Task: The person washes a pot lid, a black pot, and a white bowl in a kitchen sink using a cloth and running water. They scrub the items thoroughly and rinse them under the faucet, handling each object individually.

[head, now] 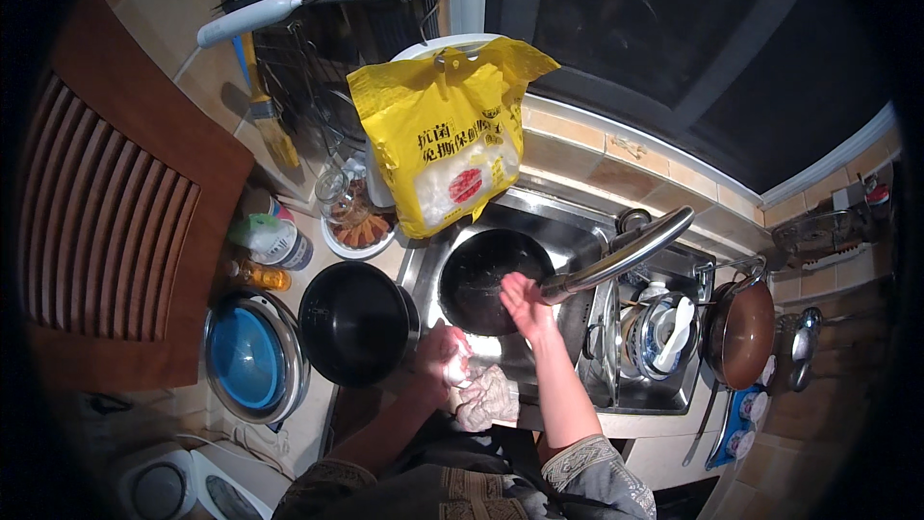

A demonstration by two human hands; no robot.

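My right hand is under the spout of the steel faucet, palm up with its fingers spread and nothing in it. Below it, in the left sink basin, sits a round black pan with a wet-looking inside. My left hand is at the sink's front edge with its fingers bent. A bright white patch shows at its fingers, and glare hides whether it grips anything. Beside it a crumpled pale cloth lies over the edge. A black inner pot stands left of the sink.
A yellow plastic bag hangs over the sink's back left. The right basin holds bowls, a white spoon and a lid. A brown pan leans at right. Left are a blue bowl and a glass jar.
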